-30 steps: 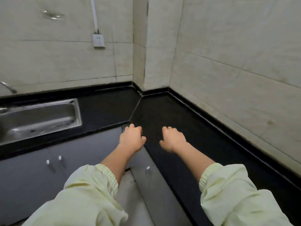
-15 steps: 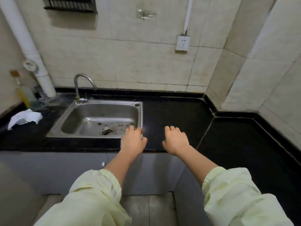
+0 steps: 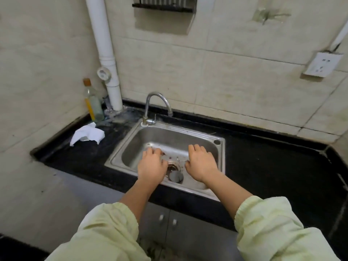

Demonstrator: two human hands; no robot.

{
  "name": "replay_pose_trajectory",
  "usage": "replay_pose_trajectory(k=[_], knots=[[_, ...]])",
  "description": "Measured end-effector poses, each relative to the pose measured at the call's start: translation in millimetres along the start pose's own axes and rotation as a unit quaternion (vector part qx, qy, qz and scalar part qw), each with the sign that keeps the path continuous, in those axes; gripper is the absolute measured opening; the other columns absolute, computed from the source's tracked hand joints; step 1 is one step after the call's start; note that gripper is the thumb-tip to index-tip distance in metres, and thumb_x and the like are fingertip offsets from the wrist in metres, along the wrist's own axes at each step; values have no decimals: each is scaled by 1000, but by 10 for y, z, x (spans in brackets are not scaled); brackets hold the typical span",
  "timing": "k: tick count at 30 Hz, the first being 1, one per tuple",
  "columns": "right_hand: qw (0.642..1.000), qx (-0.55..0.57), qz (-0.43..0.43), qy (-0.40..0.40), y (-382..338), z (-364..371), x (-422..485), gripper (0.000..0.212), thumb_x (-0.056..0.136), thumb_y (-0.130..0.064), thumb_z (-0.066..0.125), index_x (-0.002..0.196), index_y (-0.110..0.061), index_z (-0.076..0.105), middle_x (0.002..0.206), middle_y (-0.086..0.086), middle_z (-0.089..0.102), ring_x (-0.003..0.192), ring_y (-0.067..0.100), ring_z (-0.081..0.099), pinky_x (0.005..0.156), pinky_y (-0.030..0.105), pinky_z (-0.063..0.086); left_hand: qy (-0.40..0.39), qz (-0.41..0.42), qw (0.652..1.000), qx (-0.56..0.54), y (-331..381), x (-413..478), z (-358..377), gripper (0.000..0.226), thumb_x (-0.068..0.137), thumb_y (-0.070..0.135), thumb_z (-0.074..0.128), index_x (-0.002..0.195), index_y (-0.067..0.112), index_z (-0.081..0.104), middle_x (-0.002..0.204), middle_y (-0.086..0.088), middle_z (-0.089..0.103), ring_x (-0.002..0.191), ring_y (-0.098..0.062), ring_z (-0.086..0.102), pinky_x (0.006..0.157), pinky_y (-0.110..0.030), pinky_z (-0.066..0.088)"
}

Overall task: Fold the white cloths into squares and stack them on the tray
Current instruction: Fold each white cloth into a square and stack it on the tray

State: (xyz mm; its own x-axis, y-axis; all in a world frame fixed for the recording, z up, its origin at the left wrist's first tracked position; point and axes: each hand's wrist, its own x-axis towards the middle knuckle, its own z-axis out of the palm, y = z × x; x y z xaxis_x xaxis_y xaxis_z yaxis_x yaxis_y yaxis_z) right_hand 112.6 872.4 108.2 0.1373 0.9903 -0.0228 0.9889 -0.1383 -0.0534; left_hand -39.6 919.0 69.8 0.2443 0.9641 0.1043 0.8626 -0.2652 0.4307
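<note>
A crumpled white cloth (image 3: pixel 87 135) lies on the black counter (image 3: pixel 263 166) at the far left, beside a bottle. My left hand (image 3: pixel 151 165) and my right hand (image 3: pixel 201 163) are held out side by side, palms down, above the steel sink (image 3: pixel 130 141). Both hands have loosely curled fingers and hold nothing. The cloth is well to the left of my left hand. No tray is in view.
A curved tap (image 3: pixel 157 106) stands behind the sink. A clear bottle (image 3: pixel 93 103) and a white pipe (image 3: pixel 106 53) fill the back left corner. A wall socket (image 3: pixel 322 65) sits at the right. Grey cabinet doors (image 3: pixel 169 223) are below the counter.
The view has swung left from the bare counter corner to the sink. The white cloth, bottle and pipe have come into sight. My hands keep the same outstretched pose.
</note>
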Motion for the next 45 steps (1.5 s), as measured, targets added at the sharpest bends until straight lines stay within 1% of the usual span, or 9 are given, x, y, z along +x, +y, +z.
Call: replay_pose_trajectory(k=[7,11,18,22,26,31,34,41,45], knots=[[997,38,-43,-51,-844,366,1106,33,93,-22,44,124,-10,42,128,10,46,119,29,42,94,40,37,0,-54,999,8,-1085,842,-96,40,91,27,51,129,16,51,129,-6,50,120,-25,43,94,-38,40],[990,55,-90,-90,-1297,581,1563,39,93,-24,45,130,-10,41,133,10,44,122,29,40,98,40,36,-9,-80,996,33,-1686,1160,-156,41,92,27,48,131,17,49,136,-3,47,125,-23,40,94,-38,42],[975,75,-163,-133,-1983,956,2330,45,95,-26,47,136,-10,40,138,10,42,127,26,38,106,38,34,10,-194,980,38,-2655,1627,-244,45,90,24,51,134,17,46,137,-6,45,126,-27,39,96,-41,41],[968,80,-192,-141,-2348,1196,2707,43,94,-30,50,132,-11,42,134,9,44,125,26,40,103,37,35,34,-269,962,26,-3107,1852,-205,49,89,23,55,137,19,42,138,-8,44,128,-29,36,102,-45,38],[968,93,-196,-129,-2674,1443,2977,54,93,-36,52,139,-12,36,138,8,41,127,25,38,105,38,34,53,-303,951,20,-3409,1995,-115,58,89,24,58,141,16,35,138,-11,40,129,-30,34,101,-45,37],[968,141,-186,-94,-3030,1693,3307,63,89,-38,59,140,-12,31,143,9,35,129,27,35,103,39,36,99,-327,940,3,-3737,2129,-20,31,90,25,59,121,18,59,127,-8,48,124,-29,36,102,-49,33],[974,157,-152,-64,-3218,1809,3401,65,88,-41,62,139,-13,31,143,8,33,127,27,35,100,38,37,150,-319,935,-34,-3830,2145,11,22,90,22,61,111,15,66,120,-7,53,120,-28,40,98,-47,38],[979,167,-101,-62,-3244,1860,3535,35,99,-20,42,133,-11,43,134,9,44,125,26,39,97,37,37,183,-263,944,-81,-3904,2118,-39,15,93,20,60,101,11,68,112,-6,57,112,-25,46,90,-33,42],[945,319,-49,-50,-3078,1589,3570,9,95,-18,48,96,-10,51,110,11,53,107,28,49,84,39,43,217,-240,937,-129,-3696,2191,-228,16,97,22,53,106,13,64,112,-1,56,108,-18,50,85,-27,40]])
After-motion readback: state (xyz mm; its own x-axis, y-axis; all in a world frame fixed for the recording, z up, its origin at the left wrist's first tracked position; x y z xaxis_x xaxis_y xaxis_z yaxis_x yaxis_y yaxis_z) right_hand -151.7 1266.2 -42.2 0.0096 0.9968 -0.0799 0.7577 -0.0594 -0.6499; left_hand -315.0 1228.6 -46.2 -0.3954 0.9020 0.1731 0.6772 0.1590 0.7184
